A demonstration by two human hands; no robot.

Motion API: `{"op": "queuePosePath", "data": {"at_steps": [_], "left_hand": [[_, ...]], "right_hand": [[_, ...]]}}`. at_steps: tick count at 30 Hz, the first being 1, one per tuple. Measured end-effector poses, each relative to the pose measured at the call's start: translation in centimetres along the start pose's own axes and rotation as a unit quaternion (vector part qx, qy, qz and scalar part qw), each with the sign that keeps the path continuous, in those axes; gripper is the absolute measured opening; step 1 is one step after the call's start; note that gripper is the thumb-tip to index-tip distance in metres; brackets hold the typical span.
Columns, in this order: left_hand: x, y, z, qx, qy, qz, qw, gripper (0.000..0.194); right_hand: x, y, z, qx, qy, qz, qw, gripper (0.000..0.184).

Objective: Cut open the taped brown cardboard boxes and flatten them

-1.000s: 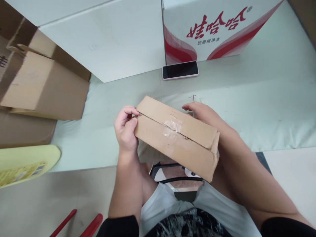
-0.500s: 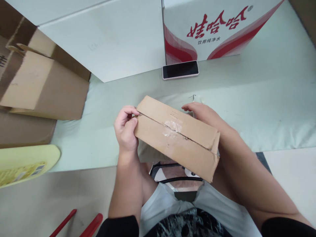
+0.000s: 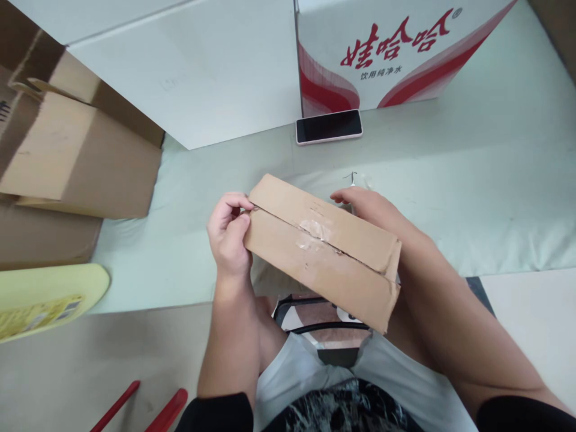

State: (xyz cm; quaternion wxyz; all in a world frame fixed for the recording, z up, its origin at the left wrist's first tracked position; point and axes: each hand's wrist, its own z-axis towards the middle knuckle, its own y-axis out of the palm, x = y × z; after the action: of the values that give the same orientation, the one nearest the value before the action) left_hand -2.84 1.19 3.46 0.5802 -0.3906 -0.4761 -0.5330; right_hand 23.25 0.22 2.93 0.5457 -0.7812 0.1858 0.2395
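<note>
A small brown cardboard box (image 3: pixel 321 249) with a taped centre seam is held in front of me above my lap. My left hand (image 3: pixel 229 234) grips its left end, thumb pressed on the near flap and fingers curled by the seam. My right hand (image 3: pixel 366 204) wraps round the far long side, fingers bent against the cardboard. The box tilts down toward the right.
A pale green mat (image 3: pixel 450 192) lies ahead. A phone (image 3: pixel 328 126) rests by a red-and-white printed carton (image 3: pixel 382 54); a plain white carton (image 3: pixel 189 72) stands to its left. Brown cardboard boxes (image 3: pixel 76 150) sit at left, a yellow board (image 3: pixel 45 300) below them, red handles (image 3: pixel 148 408) near my knee.
</note>
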Motion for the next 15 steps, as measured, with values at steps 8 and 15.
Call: {"op": "queuePosePath", "data": {"at_steps": [8, 15], "left_hand": [[-0.18, -0.06, 0.06, -0.008, 0.009, -0.008, 1.000, 0.009], [0.02, 0.08, 0.05, -0.008, 0.006, 0.020, 1.000, 0.009]], "right_hand": [[-0.15, -0.17, 0.04, -0.016, 0.003, -0.024, 1.000, 0.047], [0.60, 0.19, 0.14, 0.007, -0.032, -0.029, 0.999, 0.043]]}}
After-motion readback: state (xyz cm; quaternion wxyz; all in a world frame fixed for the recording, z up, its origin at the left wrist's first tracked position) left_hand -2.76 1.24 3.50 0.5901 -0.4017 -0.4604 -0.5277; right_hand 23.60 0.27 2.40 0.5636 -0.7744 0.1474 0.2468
